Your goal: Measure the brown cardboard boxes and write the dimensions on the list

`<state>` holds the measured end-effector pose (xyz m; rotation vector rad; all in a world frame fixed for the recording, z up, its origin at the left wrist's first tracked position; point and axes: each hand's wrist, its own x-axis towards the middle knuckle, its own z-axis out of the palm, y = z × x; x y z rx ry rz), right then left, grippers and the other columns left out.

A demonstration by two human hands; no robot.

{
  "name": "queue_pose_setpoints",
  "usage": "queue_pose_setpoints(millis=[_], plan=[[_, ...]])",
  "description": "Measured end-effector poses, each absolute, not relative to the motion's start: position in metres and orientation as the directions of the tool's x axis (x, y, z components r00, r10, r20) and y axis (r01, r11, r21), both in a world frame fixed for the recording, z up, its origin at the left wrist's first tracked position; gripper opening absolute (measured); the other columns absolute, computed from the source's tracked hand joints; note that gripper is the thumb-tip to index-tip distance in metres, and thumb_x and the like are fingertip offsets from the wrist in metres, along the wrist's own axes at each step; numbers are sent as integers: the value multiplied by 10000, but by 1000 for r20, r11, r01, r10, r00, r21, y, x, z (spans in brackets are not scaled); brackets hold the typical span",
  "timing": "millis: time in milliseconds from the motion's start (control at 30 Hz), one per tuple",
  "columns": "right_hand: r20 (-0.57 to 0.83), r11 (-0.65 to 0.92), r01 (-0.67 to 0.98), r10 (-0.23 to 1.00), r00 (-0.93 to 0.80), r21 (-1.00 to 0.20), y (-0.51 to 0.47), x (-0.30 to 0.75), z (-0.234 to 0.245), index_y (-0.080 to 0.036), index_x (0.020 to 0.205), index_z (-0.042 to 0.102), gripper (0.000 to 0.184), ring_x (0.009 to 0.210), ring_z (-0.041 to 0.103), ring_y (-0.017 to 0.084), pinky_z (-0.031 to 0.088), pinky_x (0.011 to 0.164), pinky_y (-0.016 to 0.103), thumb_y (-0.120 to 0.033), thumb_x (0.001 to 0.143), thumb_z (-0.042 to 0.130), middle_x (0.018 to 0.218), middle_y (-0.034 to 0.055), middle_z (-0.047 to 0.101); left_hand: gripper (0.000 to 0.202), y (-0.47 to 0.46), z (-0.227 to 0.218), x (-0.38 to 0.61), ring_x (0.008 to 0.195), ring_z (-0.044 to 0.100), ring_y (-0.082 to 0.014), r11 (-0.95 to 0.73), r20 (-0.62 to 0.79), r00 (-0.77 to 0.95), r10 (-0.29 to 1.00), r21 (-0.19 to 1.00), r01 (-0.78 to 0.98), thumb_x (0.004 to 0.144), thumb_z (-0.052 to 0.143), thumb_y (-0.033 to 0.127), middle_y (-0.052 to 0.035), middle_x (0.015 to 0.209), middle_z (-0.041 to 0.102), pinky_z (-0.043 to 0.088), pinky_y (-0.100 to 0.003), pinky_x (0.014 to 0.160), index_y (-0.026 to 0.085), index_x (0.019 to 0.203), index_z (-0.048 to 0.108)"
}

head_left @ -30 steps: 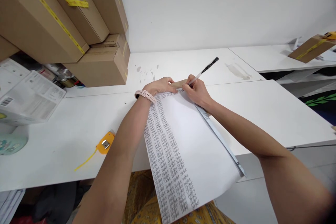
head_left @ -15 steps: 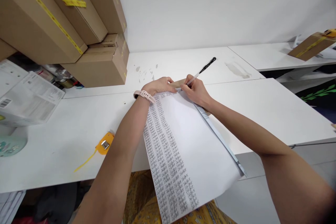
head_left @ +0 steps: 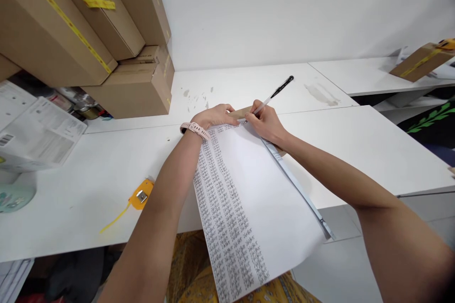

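The pen [head_left: 280, 88] had shifted barely, gripped in the fingers of the right hand [head_left: 265, 124], tip near the top of the paper [head_left: 273, 199], where the left hand [head_left: 214, 116], its grip unclear, probably needed to press steadily.

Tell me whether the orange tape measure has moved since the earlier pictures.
No. The orange tape measure lies in the same spot on the white table, judged against its front edge, so there is no direction to give.
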<state>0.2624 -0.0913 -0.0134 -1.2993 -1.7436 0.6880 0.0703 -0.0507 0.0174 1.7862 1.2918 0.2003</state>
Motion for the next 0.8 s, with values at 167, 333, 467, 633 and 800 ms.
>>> queue_pose_setpoints(millis=[167,333,467,633,800], plan=[[299,316,487,947,-116,-814,-92,262,-14,-238,685,372,209,572,340,112,265,535,307,-167,770,550,576,-54,378,525,-49,15,70,1085,626,-308,-58,-350,449,822,733,678,675,746,438,-90,1215,650,470,-382,801,242,1131,574],[287,306,481,951,-114,-822,-91,262,-14,-238,678,374,205,566,332,110,253,530,309,-160,754,547,564,-59,371,541,-49,15,70,1082,626,-311,-55,-348,449,823,739,672,661,750,436,-85,1185,660,471,-387,809,242,1134,575],[298,303,455,951,-85,-838,-91,262,-15,-235,680,386,190,572,343,111,261,532,309,-166,765,542,577,-52,381,558,-50,16,71,1065,630,-305,-51,-348,442,827,736,675,662,751,423,-90,1142,662,467,-385,812,226,1155,580],[303,316,477,947,-105,-820,-91,262,-14,-237,684,376,203,576,345,116,270,539,311,-162,768,545,577,-49,380,530,-49,16,71,1047,634,-308,-65,-347,445,826,724,687,673,744,439,-82,1124,665,463,-384,782,239,1136,580],[306,317,507,946,-107,-802,-91,262,-13,-238,683,375,203,568,348,115,266,541,313,-148,770,535,573,-51,385,552,-51,18,71,1084,618,-322,-55,-352,442,825,728,684,665,748,434,-86,1146,663,463,-398,819,236,1153,581]])
